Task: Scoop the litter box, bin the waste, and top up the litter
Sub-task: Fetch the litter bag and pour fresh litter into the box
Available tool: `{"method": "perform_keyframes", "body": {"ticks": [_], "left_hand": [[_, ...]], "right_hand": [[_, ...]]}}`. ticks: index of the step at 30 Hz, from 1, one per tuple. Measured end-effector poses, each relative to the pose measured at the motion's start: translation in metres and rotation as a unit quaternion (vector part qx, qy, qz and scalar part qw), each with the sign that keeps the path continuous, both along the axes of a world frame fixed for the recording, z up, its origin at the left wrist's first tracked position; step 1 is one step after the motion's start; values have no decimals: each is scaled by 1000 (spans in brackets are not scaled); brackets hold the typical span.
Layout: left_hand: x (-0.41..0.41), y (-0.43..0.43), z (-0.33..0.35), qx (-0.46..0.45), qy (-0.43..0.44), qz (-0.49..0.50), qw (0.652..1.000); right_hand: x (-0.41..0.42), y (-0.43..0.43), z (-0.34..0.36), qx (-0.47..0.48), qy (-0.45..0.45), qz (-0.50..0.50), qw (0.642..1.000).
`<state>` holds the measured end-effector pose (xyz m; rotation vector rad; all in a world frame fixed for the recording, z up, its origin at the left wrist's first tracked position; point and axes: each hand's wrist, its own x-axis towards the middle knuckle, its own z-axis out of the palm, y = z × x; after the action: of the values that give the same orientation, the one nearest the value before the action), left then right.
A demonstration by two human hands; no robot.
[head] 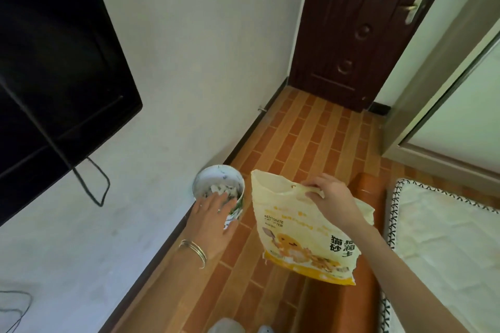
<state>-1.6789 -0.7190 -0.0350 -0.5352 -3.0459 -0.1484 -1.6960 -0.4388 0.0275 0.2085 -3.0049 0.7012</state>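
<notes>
Nearest the camera, at the bottom edge, two pale rounded shapes [230,326] showed on the striped orange-brown tiled floor [297,143], too cropped to identify. Just beyond them the right hand [328,194] gripped the cut-out handle at the top of a pale yellow plastic bag of bentonite cat litter [300,240], fingers curled through the slot, so that the bag hung upright and clear of the floor; its top edge looked torn open, though how much litter remained inside could not be told. To the left, the left hand [213,220], with thin metal bangles [193,250] on the wrist, was spread flat with straight fingers over the near rim of a small round white wastebasket with a green pattern [219,186], holding nothing. The basket stood against the dark skirting of the white wall [189,62] and contained crumpled white scraps; whether scooped waste lay among them could not be made out. Neither litter box nor scoop was in view, so scooping could not be confirmed. Judging by the bag in hand beside the bin, binning was probably finished or finishing, and topping up was still ahead. On the right lay a white quilted mattress with black stitched edging [446,238]. Farther off were a black wall-mounted television screen [54,48] on the left and a dark brown panelled wooden door [359,21] at the far end.
</notes>
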Motion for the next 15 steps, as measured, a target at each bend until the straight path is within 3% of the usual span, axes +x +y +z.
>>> {"method": "perform_keyframes", "body": {"ticks": [4,15], "left_hand": [[-43,26,4,4,44,6,999],[-217,78,4,20,-41,19,999]], "right_hand": [[-47,26,3,5,2,11,1000],[-209,79,6,23,-1,21,1000]]}}
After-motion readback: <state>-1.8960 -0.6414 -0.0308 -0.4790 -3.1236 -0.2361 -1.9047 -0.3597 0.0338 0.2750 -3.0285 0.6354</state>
